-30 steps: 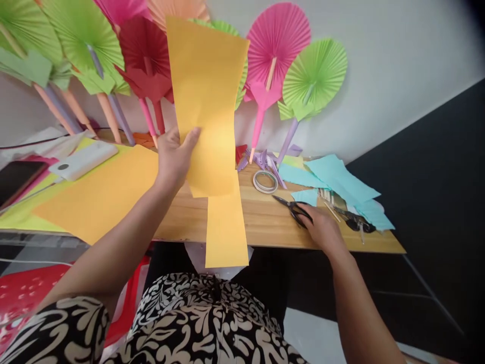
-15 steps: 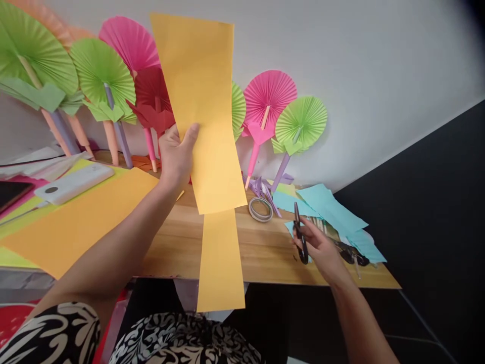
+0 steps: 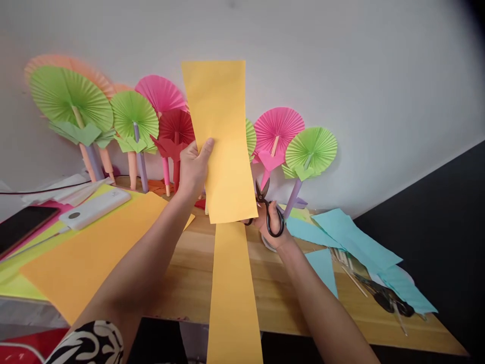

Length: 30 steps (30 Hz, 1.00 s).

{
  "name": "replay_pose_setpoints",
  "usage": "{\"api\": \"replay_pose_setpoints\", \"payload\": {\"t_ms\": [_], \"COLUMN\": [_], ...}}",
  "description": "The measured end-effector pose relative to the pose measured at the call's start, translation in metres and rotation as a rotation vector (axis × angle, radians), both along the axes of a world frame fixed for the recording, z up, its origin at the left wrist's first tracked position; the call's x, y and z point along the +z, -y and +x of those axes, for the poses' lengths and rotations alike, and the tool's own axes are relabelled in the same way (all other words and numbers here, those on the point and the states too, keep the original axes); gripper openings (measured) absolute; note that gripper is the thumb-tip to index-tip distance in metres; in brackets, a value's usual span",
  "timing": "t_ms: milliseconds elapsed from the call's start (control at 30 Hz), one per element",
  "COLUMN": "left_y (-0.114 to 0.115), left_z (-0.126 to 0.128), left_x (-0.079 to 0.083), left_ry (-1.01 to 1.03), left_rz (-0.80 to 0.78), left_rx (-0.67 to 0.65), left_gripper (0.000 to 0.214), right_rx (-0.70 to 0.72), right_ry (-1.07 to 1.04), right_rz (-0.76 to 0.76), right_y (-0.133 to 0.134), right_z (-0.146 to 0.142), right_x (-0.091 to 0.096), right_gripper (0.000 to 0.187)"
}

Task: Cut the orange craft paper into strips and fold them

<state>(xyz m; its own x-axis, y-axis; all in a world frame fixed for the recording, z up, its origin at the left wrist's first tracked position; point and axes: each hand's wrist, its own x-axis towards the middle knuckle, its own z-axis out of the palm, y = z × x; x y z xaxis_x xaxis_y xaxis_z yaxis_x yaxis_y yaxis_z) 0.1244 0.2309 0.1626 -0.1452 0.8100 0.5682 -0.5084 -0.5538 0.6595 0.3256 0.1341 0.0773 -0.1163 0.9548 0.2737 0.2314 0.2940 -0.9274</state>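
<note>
My left hand (image 3: 196,169) grips a yellow-orange paper sheet (image 3: 223,116) by its left side, thumb on the front and fingers behind. The sheet stands nearly upright over the wooden table. Below its lower edge hangs a narrower yellow-orange paper strip (image 3: 231,283); where the two meet is hidden behind the sheet. Black-handled scissors (image 3: 276,220) are in my right hand (image 3: 270,230), at the sheet's lower right corner. Their blades point up and stand slightly apart. Some right-hand fingers are hidden behind the paper.
Pleated paper fans, among them a green one (image 3: 311,151) and a pink one (image 3: 279,134), lean on the wall. Left lie a phone (image 3: 26,227), a white power bank (image 3: 94,208) and orange paper (image 3: 91,263). Right are blue sheets (image 3: 356,237), dark scissors (image 3: 390,298) and a partly hidden tape roll (image 3: 268,245).
My right hand has brought the scissors left and up to the lower corner of the sheet. The view has tilted up, and the paper sits lower in it.
</note>
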Motion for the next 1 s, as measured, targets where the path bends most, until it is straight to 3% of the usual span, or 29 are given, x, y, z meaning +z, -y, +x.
{"api": "replay_pose_setpoints", "payload": {"t_ms": [133,333,500,667,833,1000], "left_y": [-0.017,-0.039,-0.043,-0.041,-0.046,-0.051], "left_z": [-0.004,-0.015,-0.026,-0.026,-0.023,-0.019], "left_x": [0.001,0.001,0.005,0.008,0.008,0.004], "left_ry": [0.006,0.013,-0.059,-0.121,-0.103,-0.095], "left_rz": [0.057,0.180,0.257,0.291,0.328,0.359], "left_rx": [0.078,0.169,0.238,0.278,0.218,0.216], "left_gripper": [0.038,0.037,0.052,0.057,0.057,0.051], "right_rx": [0.069,-0.016,-0.017,-0.026,-0.088,-0.073], "right_ry": [-0.318,-0.300,-0.172,-0.074,-0.004,-0.034], "right_rz": [-0.099,-0.121,-0.089,-0.032,-0.024,-0.034], "right_y": [0.002,0.003,0.004,0.010,0.012,0.011], "right_z": [-0.010,-0.013,-0.013,-0.017,-0.017,-0.015], "right_x": [-0.024,-0.048,-0.051,-0.045,-0.040,-0.043], "right_gripper": [0.049,0.064,0.078,0.066,0.053,0.056]}}
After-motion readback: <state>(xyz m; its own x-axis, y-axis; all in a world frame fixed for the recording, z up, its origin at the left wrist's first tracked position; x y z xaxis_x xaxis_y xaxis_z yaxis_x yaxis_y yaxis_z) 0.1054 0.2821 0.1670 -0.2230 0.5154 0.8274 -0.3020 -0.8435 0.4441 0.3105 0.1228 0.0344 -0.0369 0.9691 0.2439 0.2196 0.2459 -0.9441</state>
